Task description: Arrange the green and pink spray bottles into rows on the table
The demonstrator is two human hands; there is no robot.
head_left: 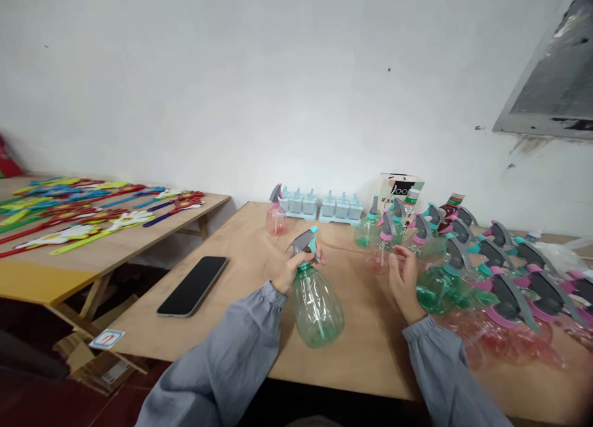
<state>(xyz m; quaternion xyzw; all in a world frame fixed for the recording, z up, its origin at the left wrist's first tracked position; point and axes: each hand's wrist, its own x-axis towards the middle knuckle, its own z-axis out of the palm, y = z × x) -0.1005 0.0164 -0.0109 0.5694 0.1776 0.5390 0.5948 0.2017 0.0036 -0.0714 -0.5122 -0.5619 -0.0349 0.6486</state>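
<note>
My left hand is wrapped round the neck of a clear green spray bottle, just under its grey and turquoise trigger head. The bottle is tilted, its base toward the table's front edge. My right hand is raised with thumb and fingers apart and slightly curled, and nothing shows in it. Just left of it stands a pink spray bottle. A green spray bottle is close on its other side. Another pink spray bottle stands alone at the back.
Several pink and green spray bottles crowd the table's right side. Pale blue ice-pop moulds and a printed box stand by the wall. A black phone lies left on the wooden table. Colourful hand-shaped sticks cover another table.
</note>
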